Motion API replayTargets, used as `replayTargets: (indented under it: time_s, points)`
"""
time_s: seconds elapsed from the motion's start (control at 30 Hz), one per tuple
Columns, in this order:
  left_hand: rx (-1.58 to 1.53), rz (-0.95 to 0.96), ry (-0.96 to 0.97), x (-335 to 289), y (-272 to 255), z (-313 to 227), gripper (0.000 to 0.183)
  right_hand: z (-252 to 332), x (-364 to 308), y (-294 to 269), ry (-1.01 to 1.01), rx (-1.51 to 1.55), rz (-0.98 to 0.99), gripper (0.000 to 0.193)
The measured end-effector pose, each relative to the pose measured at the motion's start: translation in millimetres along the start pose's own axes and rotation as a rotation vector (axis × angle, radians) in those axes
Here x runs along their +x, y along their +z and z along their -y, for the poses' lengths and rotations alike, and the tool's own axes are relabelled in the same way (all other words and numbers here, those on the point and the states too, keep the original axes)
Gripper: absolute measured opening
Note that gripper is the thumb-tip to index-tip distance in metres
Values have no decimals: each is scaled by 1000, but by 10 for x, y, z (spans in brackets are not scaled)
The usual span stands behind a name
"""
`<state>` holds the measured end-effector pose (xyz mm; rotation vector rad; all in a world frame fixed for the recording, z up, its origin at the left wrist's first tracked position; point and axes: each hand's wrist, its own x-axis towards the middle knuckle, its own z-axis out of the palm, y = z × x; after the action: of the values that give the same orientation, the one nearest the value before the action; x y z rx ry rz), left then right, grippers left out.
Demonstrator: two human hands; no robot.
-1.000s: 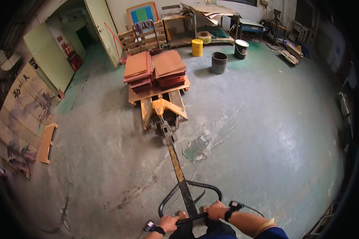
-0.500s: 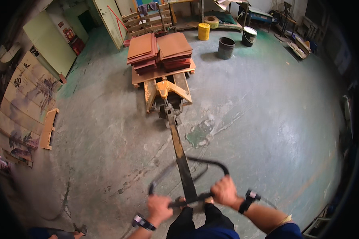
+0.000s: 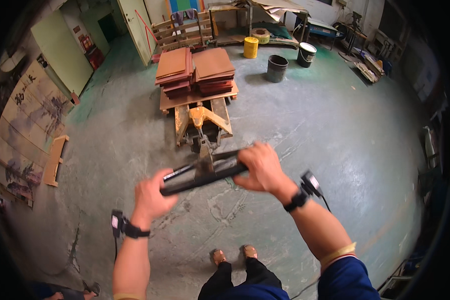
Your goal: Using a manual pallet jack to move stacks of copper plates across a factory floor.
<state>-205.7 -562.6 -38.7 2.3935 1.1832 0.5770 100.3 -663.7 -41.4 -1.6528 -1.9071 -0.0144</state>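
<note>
A yellow pallet jack stands ahead of me with its forks under a wooden pallet. Its black loop handle is raised toward me, at about the middle of the view. My left hand is closed on the handle's left end, blurred by motion. At the right end, my right hand wraps the bar. Two side-by-side stacks of reddish-brown flat sheets, a left stack and a right stack, rest on the pallet. Black straps with small devices circle both wrists.
A dark open bucket, a yellow can and a white-lidded bucket stand beyond the load. Slatted wooden pallets lean behind it. A painted folding panel is at left. Another person's foot shows lower left.
The handle has swung up and away from my body, its arm now steeply foreshortened. Both hands have risen with it, and my feet show more fully below.
</note>
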Motion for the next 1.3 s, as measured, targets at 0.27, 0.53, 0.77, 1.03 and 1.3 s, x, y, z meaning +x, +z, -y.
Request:
replayTargets:
  time_s: [0.27,0.53,0.77,1.03,1.3]
  points:
    - [181,772,80,-2710,1951,720,35,352,-3116,1259,-23,-2,784,36]
    - [112,24,-43,-814,276,187,40,79,-461,158,-133,66,342,27]
    - [83,-213,102,-1094,530,186,42,98,-915,411,-154,94,90,36]
    - [94,790,-22,-2734,2040,641,31,184,-2776,1504,1,-101,1322,46]
    - [66,-440,24,-158,8,13,37,148,323,202,8,-116,52,22]
